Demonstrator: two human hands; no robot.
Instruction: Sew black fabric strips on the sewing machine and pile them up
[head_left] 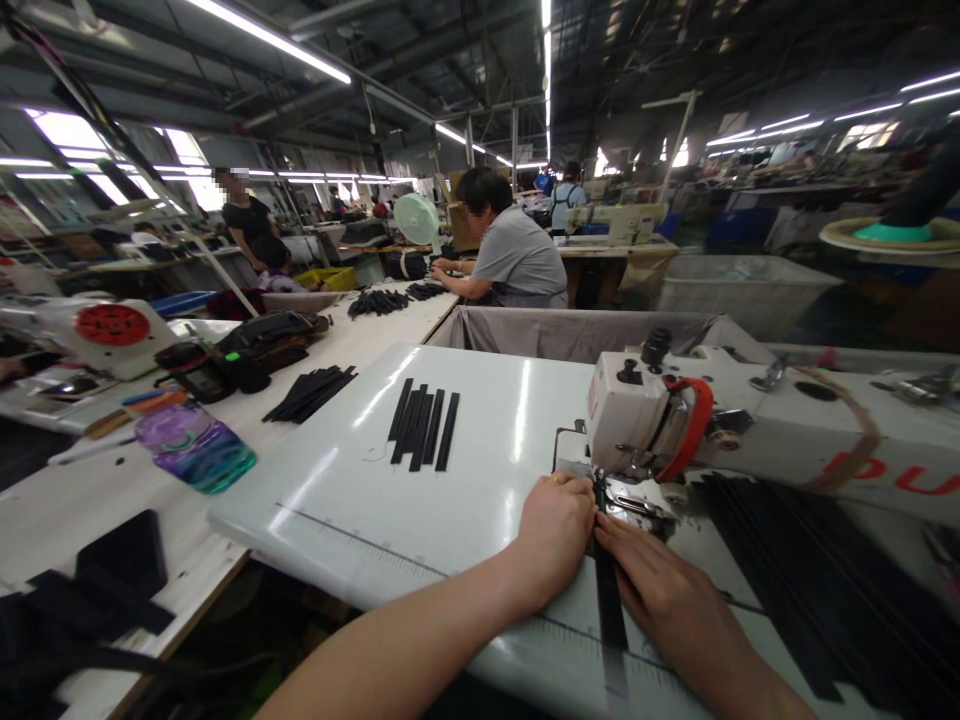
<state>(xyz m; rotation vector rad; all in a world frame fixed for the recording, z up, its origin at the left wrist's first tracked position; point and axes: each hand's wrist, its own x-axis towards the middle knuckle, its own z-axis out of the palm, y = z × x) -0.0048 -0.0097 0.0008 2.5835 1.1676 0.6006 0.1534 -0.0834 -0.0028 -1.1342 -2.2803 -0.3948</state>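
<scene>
My left hand (553, 532) rests on the white sewing table (420, 500), its fingers curled and pressed against the left edge of a long black strap (609, 605). My right hand (660, 590) lies flat with stretched fingers on the strap's right side. The strap runs under the presser foot (611, 495) of a white sewing machine (757, 420). Several finished black strips (424, 425) lie in a row farther back on the table.
A pile of black straps (810, 570) lies right of the machine. On the left bench are a tinted plastic bottle (193, 447), black strips (311, 392) and bags (270, 335). A grey fabric bin (570, 330) stands behind. A seated person (510, 250) works farther back.
</scene>
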